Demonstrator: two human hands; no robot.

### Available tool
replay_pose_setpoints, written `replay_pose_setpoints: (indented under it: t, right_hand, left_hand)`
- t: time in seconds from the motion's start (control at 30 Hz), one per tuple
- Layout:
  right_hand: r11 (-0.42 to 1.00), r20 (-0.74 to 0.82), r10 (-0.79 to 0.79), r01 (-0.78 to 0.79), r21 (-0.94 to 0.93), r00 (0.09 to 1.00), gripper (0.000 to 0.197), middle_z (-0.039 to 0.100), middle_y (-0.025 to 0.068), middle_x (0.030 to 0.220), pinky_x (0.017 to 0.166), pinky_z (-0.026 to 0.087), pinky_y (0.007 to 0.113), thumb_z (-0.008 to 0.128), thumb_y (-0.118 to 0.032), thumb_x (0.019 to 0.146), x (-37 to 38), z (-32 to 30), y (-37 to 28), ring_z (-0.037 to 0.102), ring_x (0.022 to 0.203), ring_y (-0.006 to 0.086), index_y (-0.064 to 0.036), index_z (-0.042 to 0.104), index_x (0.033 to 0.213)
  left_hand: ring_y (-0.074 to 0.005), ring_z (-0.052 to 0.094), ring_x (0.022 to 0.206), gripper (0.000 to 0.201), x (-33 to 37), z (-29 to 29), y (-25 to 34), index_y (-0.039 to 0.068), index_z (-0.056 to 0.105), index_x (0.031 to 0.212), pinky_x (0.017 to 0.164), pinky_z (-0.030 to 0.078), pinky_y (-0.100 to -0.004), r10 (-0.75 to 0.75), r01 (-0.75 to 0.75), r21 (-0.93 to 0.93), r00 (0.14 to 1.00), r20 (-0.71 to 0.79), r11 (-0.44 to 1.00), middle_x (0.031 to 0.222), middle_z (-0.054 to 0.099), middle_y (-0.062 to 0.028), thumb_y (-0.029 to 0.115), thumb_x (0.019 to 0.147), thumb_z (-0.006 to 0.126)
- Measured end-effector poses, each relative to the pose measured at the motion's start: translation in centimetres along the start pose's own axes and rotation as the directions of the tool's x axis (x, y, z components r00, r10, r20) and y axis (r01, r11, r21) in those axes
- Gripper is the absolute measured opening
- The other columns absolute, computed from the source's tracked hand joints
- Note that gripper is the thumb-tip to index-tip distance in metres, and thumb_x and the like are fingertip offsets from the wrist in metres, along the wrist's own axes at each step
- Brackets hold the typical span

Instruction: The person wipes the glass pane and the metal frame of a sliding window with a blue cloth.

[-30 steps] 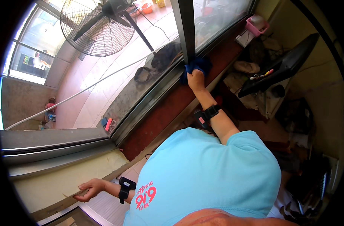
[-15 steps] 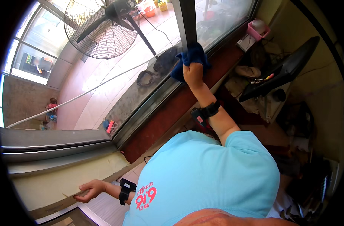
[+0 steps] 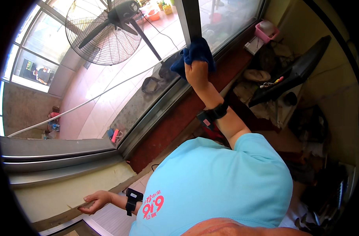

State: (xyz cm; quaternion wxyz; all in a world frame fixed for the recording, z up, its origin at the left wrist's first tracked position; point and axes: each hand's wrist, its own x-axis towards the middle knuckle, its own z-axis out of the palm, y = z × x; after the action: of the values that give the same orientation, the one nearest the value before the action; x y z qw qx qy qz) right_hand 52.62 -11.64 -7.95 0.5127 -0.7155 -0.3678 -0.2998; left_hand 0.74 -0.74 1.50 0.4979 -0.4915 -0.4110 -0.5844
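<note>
Head view: right hand (image 3: 196, 71) clamps a bunched dark blue cloth (image 3: 195, 54) vs the window glass (image 3: 120, 84), beside the dark frame post (image 3: 190, 19). Cloth looks soft, light, floppy; prob best held wadded in the palm. Left hand (image 3: 93, 200) lies loosely open, empty, on the sill edge (image 3: 61, 192).

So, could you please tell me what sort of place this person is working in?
Probably a lived-in room beside a large window that looks onto a tiled terrace. A big standing fan stands outside, and cluttered shelves line the wall. The right hand presses a blue cloth to the window frame.
</note>
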Motion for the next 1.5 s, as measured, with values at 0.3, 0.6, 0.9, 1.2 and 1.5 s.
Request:
replay_pose_setpoints:
  t: [0.3,0.6,0.9,1.2,1.5]
  right_hand:
    - [0.98,0.053,0.198,-0.199,0.007,0.979,0.016,0.056,0.0235,0.069,0.056,0.043,0.045,0.058,-0.014,0.087,-1.9,-0.1,1.1,0.055,0.064,0.0417,-0.0002,0.06,0.079]
    - [0.979,-0.045,0.184,-0.179,0.094,0.982,0.024,0.053,0.0248,0.063,0.052,0.042,0.046,0.058,-0.016,0.086,-3.6,-0.4,3.7,0.055,0.062,0.0438,0.0017,0.057,0.07]
    - [0.995,-0.184,-0.09,0.082,-0.054,0.979,0.019,0.056,0.0228,0.072,0.059,0.046,0.043,0.06,-0.016,0.085,0.5,-1.3,1.3,0.056,0.068,0.0415,0.0017,0.057,0.077]
    - [0.903,0.233,0.424,-0.429,-0.033,0.875,0.022,0.061,0.0202,0.067,0.058,0.049,0.042,0.061,-0.022,0.085,-9.0,-1.2,4.6,0.06,0.061,0.0351,-0.0004,0.063,0.086]
    - [0.187,0.735,0.015,-0.724,0.664,0.678,0.027,0.063,-0.0001,0.089,0.061,0.049,0.025,0.06,-0.005,0.088,-4.2,-7.6,-10.1,0.056,0.072,0.0061,-0.0018,0.06,0.115]
  left_hand:
    - [-0.035,0.05,0.11,0.04,0.2,0.0,0.0,-0.002,0.045,0.123,0.094,0.04,-0.0443,0.001,-0.001,0.005,1.0,0.003,1.0,0.12,0.051,-0.0176,0.026,0.095,0.053]
    - [-0.0358,0.049,0.111,0.04,0.3,0.2,0.4,-0.003,0.044,0.123,0.095,0.039,-0.0444,-0.011,0.012,-0.066,1.0,0.012,0.998,0.122,0.049,-0.0204,0.024,0.095,0.052]
    - [-0.0353,0.05,0.105,0.041,0.9,-0.5,1.2,-0.001,0.044,0.123,0.088,0.042,-0.0451,0.013,-0.014,0.037,0.999,0.034,0.999,0.117,0.049,-0.0187,0.028,0.095,0.052]
    - [-0.0358,0.049,0.108,0.04,0.8,-0.1,1.4,-0.001,0.043,0.124,0.092,0.04,-0.0455,-0.018,0.019,-0.07,1.0,0.014,0.997,0.119,0.048,-0.0193,0.025,0.095,0.051]
    - [-0.0342,0.044,0.121,0.041,-0.8,-3.1,10.6,-0.007,0.04,0.127,0.106,0.031,-0.0465,0.098,0.218,-0.747,0.93,0.354,0.629,0.129,0.044,-0.0221,0.015,0.093,0.049]
